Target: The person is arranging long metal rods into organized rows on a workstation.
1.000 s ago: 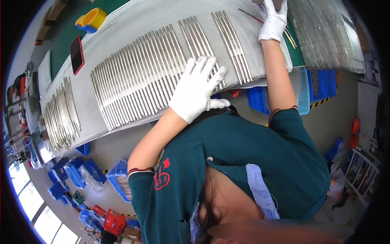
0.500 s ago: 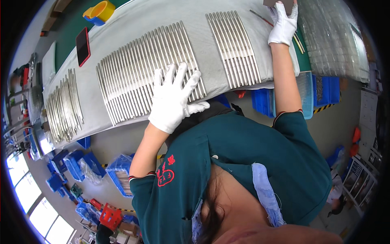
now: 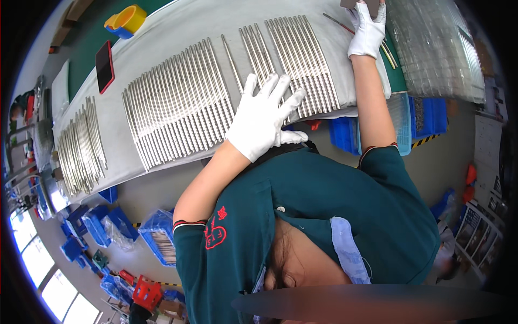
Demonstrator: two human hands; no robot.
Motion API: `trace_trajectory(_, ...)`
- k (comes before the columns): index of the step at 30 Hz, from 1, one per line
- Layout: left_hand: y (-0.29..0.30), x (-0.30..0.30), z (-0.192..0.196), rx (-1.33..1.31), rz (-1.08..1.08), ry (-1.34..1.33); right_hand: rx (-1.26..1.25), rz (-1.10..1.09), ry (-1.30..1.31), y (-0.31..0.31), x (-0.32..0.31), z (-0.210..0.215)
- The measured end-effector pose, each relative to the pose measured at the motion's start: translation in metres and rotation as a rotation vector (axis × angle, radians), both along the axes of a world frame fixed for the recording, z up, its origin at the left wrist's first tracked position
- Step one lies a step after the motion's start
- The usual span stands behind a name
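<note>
My left hand (image 3: 264, 120), in a white glove, lies palm down with fingers spread. Its fingertips rest on a small set of slim metal rods (image 3: 255, 47) beside the right-hand row of rods (image 3: 300, 56). A single rod (image 3: 232, 62) lies apart, just left of that set. Further left a wide row of similar rods (image 3: 175, 105) lies side by side on the grey-white cloth (image 3: 178, 29). At the far right of the table my gloved right hand (image 3: 368, 32) is closed around a grey-brown block (image 3: 360, 6), partly cut off by the upper edge.
Shorter rods (image 3: 82, 148) lie in an uneven row at far left. A red-edged phone (image 3: 105, 66) and a yellow tape dispenser (image 3: 129, 20) sit behind. Thin sticks (image 3: 388, 55) lie near my right hand, beside clear plastic packaging (image 3: 431, 54). Blue bins (image 3: 343, 135) stand below the table edge.
My left hand has moved right, and several rods from the wide row have shifted with it toward the right-hand row. One rod now lies alone in the gap. My right hand keeps the block.
</note>
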State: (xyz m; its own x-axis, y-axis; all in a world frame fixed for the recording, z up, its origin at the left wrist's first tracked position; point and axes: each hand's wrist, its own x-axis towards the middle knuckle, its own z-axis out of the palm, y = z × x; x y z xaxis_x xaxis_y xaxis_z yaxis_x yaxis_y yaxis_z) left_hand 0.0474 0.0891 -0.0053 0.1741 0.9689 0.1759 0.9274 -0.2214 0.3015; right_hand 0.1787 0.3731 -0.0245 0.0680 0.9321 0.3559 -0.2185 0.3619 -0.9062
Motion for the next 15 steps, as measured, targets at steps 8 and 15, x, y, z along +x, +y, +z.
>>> trace_trajectory(8,-0.026,-0.016,0.005,-0.008,0.077,0.044,0.018,-0.002,-0.03,0.002,0.002,-0.002)
trace_trajectory(15,-0.049,-0.032,0.008,-0.074,0.155,0.138,-0.016,0.035,0.04,-0.003,0.0,0.004)
